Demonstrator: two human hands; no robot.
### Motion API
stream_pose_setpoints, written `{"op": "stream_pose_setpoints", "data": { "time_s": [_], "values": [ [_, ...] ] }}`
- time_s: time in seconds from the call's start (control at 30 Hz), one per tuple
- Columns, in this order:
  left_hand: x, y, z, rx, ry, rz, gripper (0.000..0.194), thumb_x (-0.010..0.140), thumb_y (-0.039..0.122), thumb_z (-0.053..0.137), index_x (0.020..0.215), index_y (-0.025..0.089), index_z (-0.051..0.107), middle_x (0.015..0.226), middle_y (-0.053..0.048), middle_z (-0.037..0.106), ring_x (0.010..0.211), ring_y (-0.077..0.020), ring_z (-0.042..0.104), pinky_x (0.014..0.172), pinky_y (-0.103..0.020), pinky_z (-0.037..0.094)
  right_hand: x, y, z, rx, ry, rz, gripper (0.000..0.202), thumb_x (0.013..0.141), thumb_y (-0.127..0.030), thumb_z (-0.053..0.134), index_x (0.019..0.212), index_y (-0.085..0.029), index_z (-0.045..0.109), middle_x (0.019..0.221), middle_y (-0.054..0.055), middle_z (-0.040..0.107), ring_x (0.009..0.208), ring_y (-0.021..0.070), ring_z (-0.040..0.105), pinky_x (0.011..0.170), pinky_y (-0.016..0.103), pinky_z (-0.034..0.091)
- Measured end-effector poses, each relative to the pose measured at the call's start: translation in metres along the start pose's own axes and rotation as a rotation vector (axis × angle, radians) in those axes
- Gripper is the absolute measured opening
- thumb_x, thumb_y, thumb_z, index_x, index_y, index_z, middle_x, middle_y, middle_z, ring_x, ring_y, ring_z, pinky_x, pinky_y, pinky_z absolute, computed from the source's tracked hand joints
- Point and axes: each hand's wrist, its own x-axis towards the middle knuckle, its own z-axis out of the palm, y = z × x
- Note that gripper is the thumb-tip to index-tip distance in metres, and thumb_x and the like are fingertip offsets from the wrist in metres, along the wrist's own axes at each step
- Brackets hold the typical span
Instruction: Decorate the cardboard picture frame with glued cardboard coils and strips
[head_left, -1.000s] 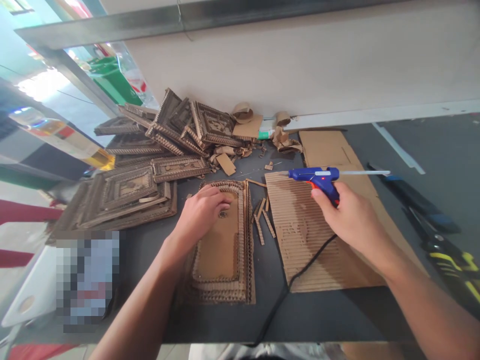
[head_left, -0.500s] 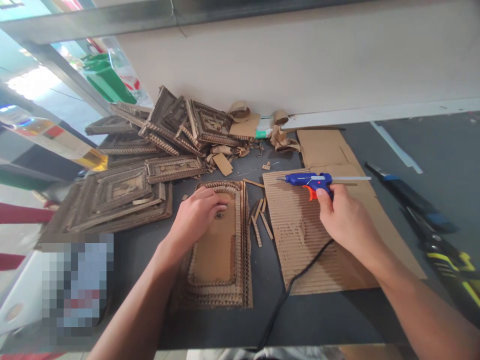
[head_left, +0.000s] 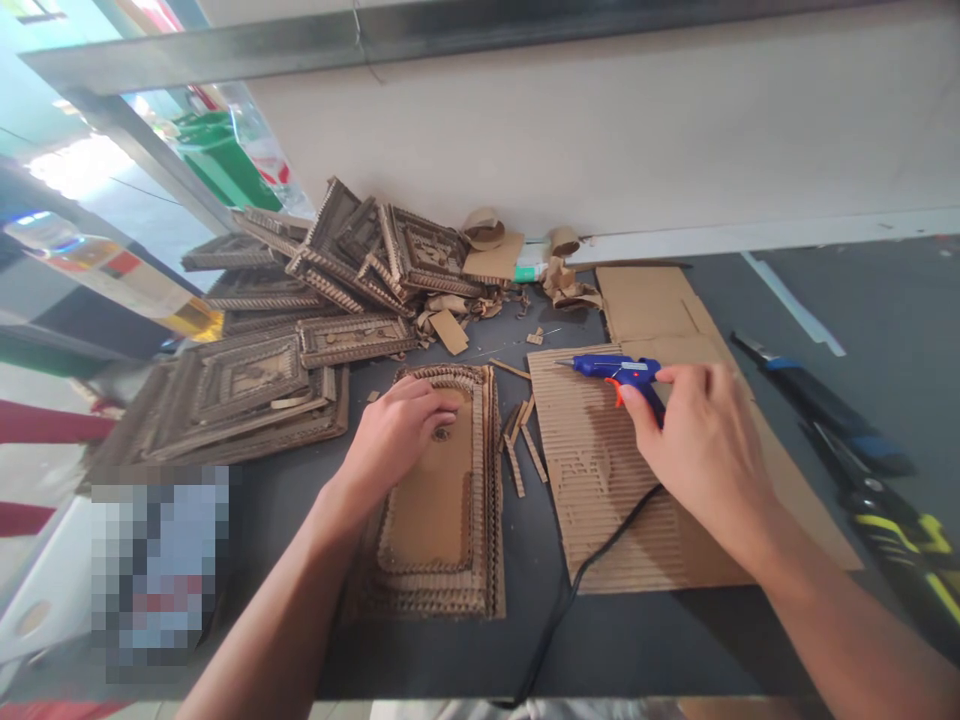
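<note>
My left hand (head_left: 405, 428) lies over the upper left of a rectangular cardboard panel (head_left: 427, 520) framed by corrugated strips. Its fingers are bent together against the panel; what lies under them is hidden. A small dark coil (head_left: 441, 434) shows just below the fingertips on the bare middle. My right hand (head_left: 701, 440) grips a blue hot glue gun (head_left: 619, 368) with an orange trigger, thumb at the handle and index finger at the rear end. The nozzle points left above a corrugated cardboard sheet (head_left: 592, 530). A black cord (head_left: 559, 620) trails from below my hand to the table's front edge.
Several short cardboard strips (head_left: 517, 450) lie between panel and sheet. Framed cardboard pieces (head_left: 247, 375) are piled at the left and back, beside paper scraps (head_left: 566, 285). Black-and-yellow pliers (head_left: 874, 490) and a blue-handled tool (head_left: 832, 400) lie right. A bottle (head_left: 142, 290) stands far left.
My right hand has moved slightly right and back on the glue gun, its index finger now at the rear, where the white glue stick stuck out before. My left hand stays on the panel.
</note>
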Motion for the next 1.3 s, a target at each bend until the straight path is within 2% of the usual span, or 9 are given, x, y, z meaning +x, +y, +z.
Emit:
{"op": "stream_pose_setpoints", "data": {
  "time_s": [0.07, 0.13, 0.2, 0.3, 0.5, 0.67, 0.93, 1.17, 1.3],
  "values": [
    [0.0, 0.0, 0.0, -0.003, -0.008, 0.001, 0.009, 0.091, 0.021, 0.069, 0.094, 0.02, 0.077, 0.087, -0.004, 0.071, 0.089, -0.0219, 0.063, 0.077, -0.032, 0.051, 0.003, -0.007, -0.007, 0.087, 0.062, -0.104, 0.036, 0.097, -0.046, 0.053, 0.105, -0.011, 0.06, 0.102, 0.019, 0.061, 0.096, 0.0319, 0.06, 0.081, 0.043, 0.05],
    [-0.001, 0.0, 0.0, -0.005, -0.016, 0.003, 0.01, 0.091, 0.021, 0.068, 0.096, 0.02, 0.077, 0.088, -0.004, 0.071, 0.09, -0.0218, 0.063, 0.077, -0.032, 0.051, 0.005, -0.021, -0.015, 0.193, 0.052, -0.224, 0.025, 0.097, -0.038, 0.055, 0.102, -0.014, 0.062, 0.1, 0.015, 0.062, 0.097, 0.0297, 0.06, 0.085, 0.043, 0.051],
    [-0.001, 0.0, -0.001, -0.002, -0.017, 0.004, 0.009, 0.092, 0.021, 0.068, 0.095, 0.021, 0.077, 0.088, -0.004, 0.071, 0.089, -0.0217, 0.063, 0.077, -0.032, 0.05, 0.007, -0.04, -0.022, 0.297, -0.022, -0.347, 0.015, 0.097, -0.03, 0.056, 0.098, -0.016, 0.063, 0.096, 0.012, 0.064, 0.096, 0.0278, 0.06, 0.085, 0.041, 0.052],
    [-0.001, 0.0, -0.002, -0.004, -0.017, 0.002, 0.01, 0.092, 0.021, 0.067, 0.094, 0.021, 0.076, 0.086, -0.004, 0.071, 0.088, -0.0218, 0.063, 0.077, -0.032, 0.05, 0.008, -0.072, -0.027, 0.405, -0.172, -0.484, 0.013, 0.097, -0.025, 0.058, 0.094, -0.015, 0.065, 0.095, 0.01, 0.065, 0.094, 0.0258, 0.06, 0.085, 0.04, 0.053],
    [-0.002, -0.003, -0.002, -0.024, -0.02, 0.027, 0.014, 0.095, 0.023, 0.063, 0.098, 0.021, 0.076, 0.089, -0.005, 0.07, 0.091, -0.0216, 0.062, 0.081, -0.034, 0.051, 0.016, -0.111, -0.006, 0.423, -0.386, -0.588, 0.023, 0.099, -0.028, 0.057, 0.104, -0.01, 0.07, 0.102, 0.013, 0.063, 0.1, 0.0277, 0.057, 0.091, 0.043, 0.052],
    [-0.001, 0.001, -0.006, -0.036, -0.017, 0.046, 0.017, 0.096, 0.023, 0.06, 0.099, 0.02, 0.076, 0.089, -0.006, 0.071, 0.09, -0.0211, 0.062, 0.08, -0.033, 0.051, 0.015, -0.115, 0.011, 0.482, -0.464, -0.548, 0.024, 0.098, -0.03, 0.058, 0.112, -0.014, 0.068, 0.107, 0.013, 0.057, 0.097, 0.0253, 0.054, 0.086, 0.041, 0.053],
    [-0.002, 0.006, -0.01, -0.035, 0.011, -0.031, 0.017, 0.096, 0.023, 0.058, 0.092, 0.02, 0.075, 0.086, -0.004, 0.072, 0.088, -0.0194, 0.065, 0.077, -0.03, 0.05, 0.013, -0.109, 0.02, 0.592, -0.526, -0.522, 0.031, 0.1, -0.033, 0.055, 0.127, -0.021, 0.062, 0.104, 0.01, 0.052, 0.095, 0.0226, 0.053, 0.084, 0.039, 0.053],
    [-0.003, 0.006, -0.007, -0.03, 0.042, -0.028, 0.016, 0.094, 0.021, 0.061, 0.085, 0.02, 0.074, 0.085, -0.002, 0.074, 0.088, -0.0191, 0.064, 0.08, -0.03, 0.051, 0.013, -0.11, 0.021, 0.59, -0.521, -0.525, 0.022, 0.101, -0.032, 0.054, 0.113, -0.02, 0.067, 0.101, 0.009, 0.05, 0.09, 0.0208, 0.052, 0.08, 0.038, 0.052],
    [-0.004, 0.007, -0.007, -0.007, 0.051, -0.036, 0.012, 0.093, 0.022, 0.064, 0.086, 0.02, 0.074, 0.087, -0.002, 0.075, 0.09, -0.0193, 0.063, 0.082, -0.031, 0.052, 0.012, -0.109, 0.022, 0.592, -0.512, -0.524, 0.023, 0.101, -0.032, 0.054, 0.114, -0.019, 0.067, 0.102, 0.009, 0.05, 0.092, 0.0212, 0.053, 0.081, 0.039, 0.052]
  ]
}}
